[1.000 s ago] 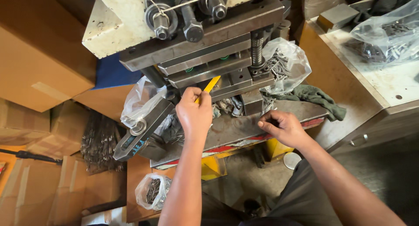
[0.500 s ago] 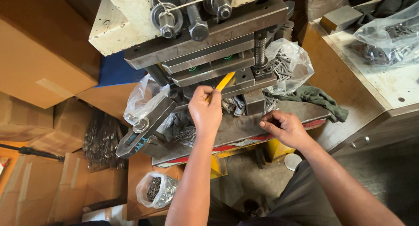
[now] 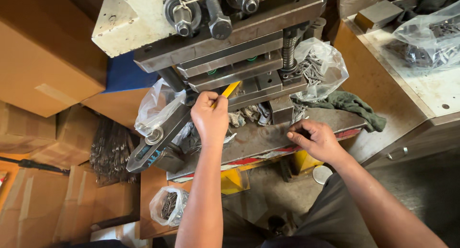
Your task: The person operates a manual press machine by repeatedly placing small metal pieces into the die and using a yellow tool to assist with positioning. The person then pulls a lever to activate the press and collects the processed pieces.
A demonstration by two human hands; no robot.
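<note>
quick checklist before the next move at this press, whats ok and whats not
1. Left hand grips the yellow stick: ok.
2. Stick tip reaches the die plates of the press, with the fingers outside the gap: ok.
3. Right hand is away from the die, resting on the steel bed plate: ok.
4. Whether the right fingers hold a small part: cannot tell.
5. Green rag lies on the bed edge beside the die: not ok, loose clutter.
6. Plastic bag of metal parts leans against the guide post: not ok.
</note>
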